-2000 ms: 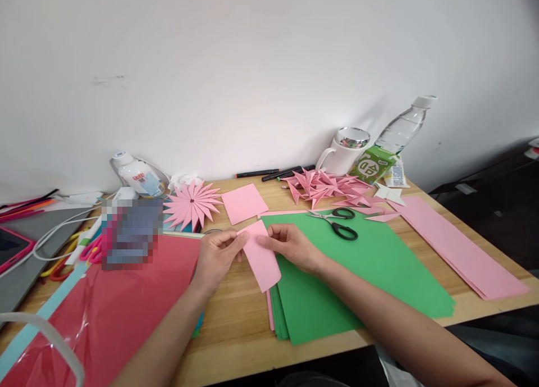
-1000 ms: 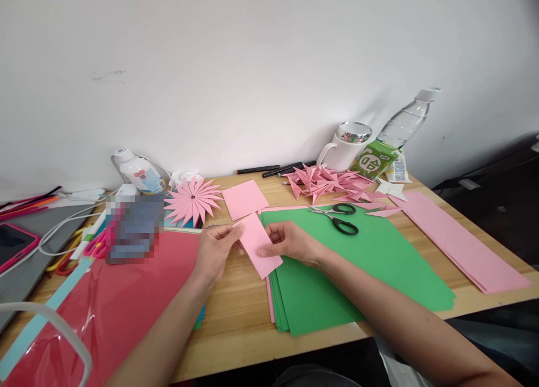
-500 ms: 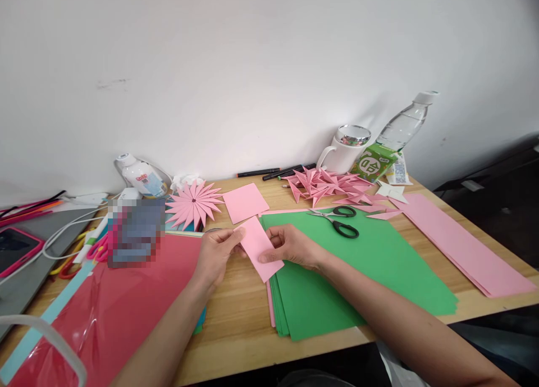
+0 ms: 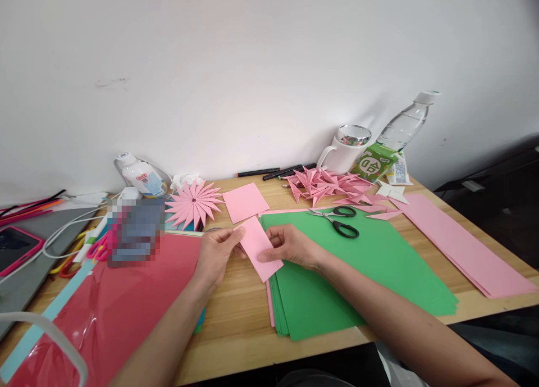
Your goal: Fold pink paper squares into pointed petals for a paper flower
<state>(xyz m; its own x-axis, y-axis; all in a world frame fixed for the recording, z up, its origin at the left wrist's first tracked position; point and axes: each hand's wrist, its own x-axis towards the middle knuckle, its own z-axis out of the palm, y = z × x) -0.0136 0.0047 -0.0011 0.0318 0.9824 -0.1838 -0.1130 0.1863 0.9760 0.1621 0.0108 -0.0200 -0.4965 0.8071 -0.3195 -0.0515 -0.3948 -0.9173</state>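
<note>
Between my two hands a pink paper rectangle [image 4: 257, 246] is held tilted above the table, near the left edge of the green paper stack [image 4: 362, 274]. My left hand [image 4: 219, 255] pinches its upper left edge, thumb on top. On the opposite long edge, my right hand [image 4: 290, 246] grips it with the thumb on the face and the fingers curled behind. Behind them lies a flat pink paper square [image 4: 246, 202]. A pink folded-paper rosette [image 4: 194, 204] sits to its left, and a heap of pink folded pointed pieces [image 4: 324, 186] to its right.
Black-handled scissors [image 4: 343, 221] rest on the green stack. Pink paper strips [image 4: 458, 244] lie at the right. A white mug [image 4: 343, 151], a green box [image 4: 373, 162] and a tilted water bottle [image 4: 404, 123] stand by the wall. Red paper in plastic [image 4: 126, 297] covers the left.
</note>
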